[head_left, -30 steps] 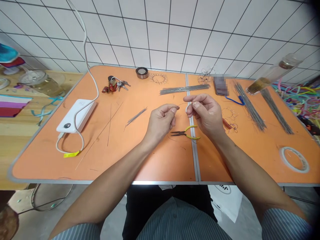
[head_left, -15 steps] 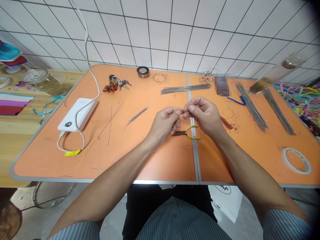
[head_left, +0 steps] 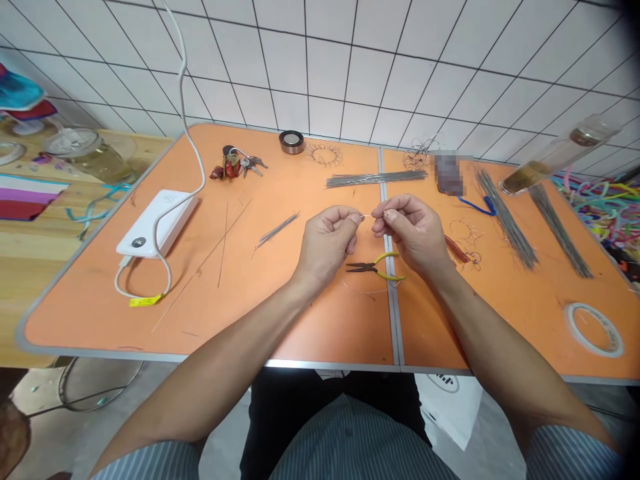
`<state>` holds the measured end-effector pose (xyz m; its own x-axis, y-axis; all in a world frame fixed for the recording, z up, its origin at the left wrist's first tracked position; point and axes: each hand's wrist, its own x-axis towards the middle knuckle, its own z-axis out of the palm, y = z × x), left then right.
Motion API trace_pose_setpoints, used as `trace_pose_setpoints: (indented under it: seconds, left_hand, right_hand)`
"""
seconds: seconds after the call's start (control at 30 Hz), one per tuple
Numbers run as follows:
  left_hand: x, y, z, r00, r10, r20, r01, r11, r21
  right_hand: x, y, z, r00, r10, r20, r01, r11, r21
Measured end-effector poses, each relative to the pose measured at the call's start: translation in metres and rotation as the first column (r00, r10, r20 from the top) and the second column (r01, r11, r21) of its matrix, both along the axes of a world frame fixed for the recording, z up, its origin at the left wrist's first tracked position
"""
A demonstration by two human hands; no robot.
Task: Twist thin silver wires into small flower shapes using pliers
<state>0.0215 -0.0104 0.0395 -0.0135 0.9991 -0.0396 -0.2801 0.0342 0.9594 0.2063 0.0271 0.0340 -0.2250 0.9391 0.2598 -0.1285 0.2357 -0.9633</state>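
My left hand (head_left: 329,241) pinches one end of a thin wire (head_left: 368,215) between thumb and forefinger. My right hand (head_left: 413,230) is closed on the same wire a short way to the right, so a little of it shows between the fingertips. Just below my hands, yellow-handled pliers (head_left: 373,267) lie across the table seam with their jaws a little apart. A fine curved wire (head_left: 367,291) shows faintly under the pliers. To the left of my left hand lies a small bunch of short wires (head_left: 278,230).
A white power bank (head_left: 159,223) with a cable, a key bunch (head_left: 239,164) and a dark tape roll (head_left: 291,141) sit left and back. Wire bundles (head_left: 376,178) lie at the back and right. A glass bottle (head_left: 560,157) and a white tape ring (head_left: 595,329) are at right.
My hands have drawn slightly apart, and a short stretch of wire now shows between them. The curved wire below the pliers has come into sight. The view has shifted slightly.
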Motion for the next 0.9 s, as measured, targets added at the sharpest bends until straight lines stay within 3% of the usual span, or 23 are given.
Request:
trace_pose_setpoints:
  seconds: [0.37, 0.57, 0.9]
  left_hand:
    - [0.002, -0.004, 0.002, 0.997, 0.051, -0.059, -0.047, 0.997, 0.067]
    - [0.003, -0.004, 0.002, 0.995, 0.061, -0.078, -0.054, 0.995, 0.084]
    - [0.003, -0.005, 0.001, 0.994, 0.057, -0.097, -0.049, 0.995, 0.087]
  right_hand:
    - [-0.009, -0.013, 0.009, 0.982, -0.139, 0.125, 0.124, 0.985, 0.121]
    - [-0.012, -0.015, 0.002, 0.962, -0.212, 0.171, 0.181, 0.966, 0.184]
    - [-0.01, -0.014, -0.003, 0.956, -0.233, 0.178, 0.193, 0.957, 0.219]
